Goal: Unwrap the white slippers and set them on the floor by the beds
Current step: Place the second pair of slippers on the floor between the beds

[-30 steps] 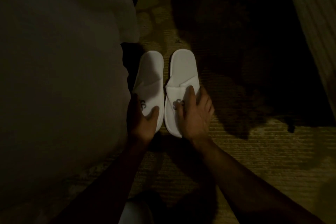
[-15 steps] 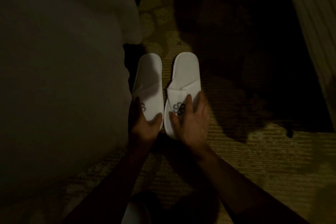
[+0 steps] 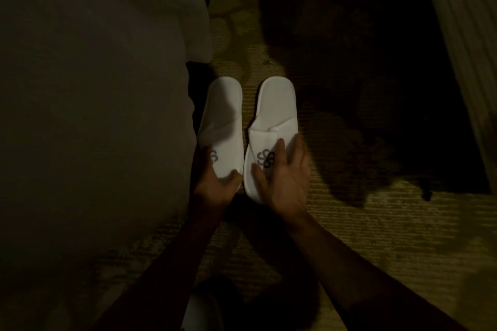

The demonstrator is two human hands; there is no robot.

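Observation:
Two white slippers lie side by side on the patterned carpet beside the bed, toes toward me, each with a dark logo on the toe. My left hand (image 3: 215,183) grips the toe of the left slipper (image 3: 223,115), thumb on its inner edge. My right hand (image 3: 285,177) rests on the toe of the right slipper (image 3: 274,113), fingers spread over its outer side, thumb near the logo. No wrapping shows on either slipper.
The bed's pale cover (image 3: 94,102) fills the left side and hangs right next to the left slipper. Dim carpet (image 3: 376,236) with a dark patch stretches to the right. A striped fabric edge (image 3: 462,35) runs down the far right. Something white (image 3: 201,312) shows at the bottom edge.
My right hand has slid back toward the toe tip, uncovering the logo on the right slipper. The left hand keeps its hold. Both slippers stay in place.

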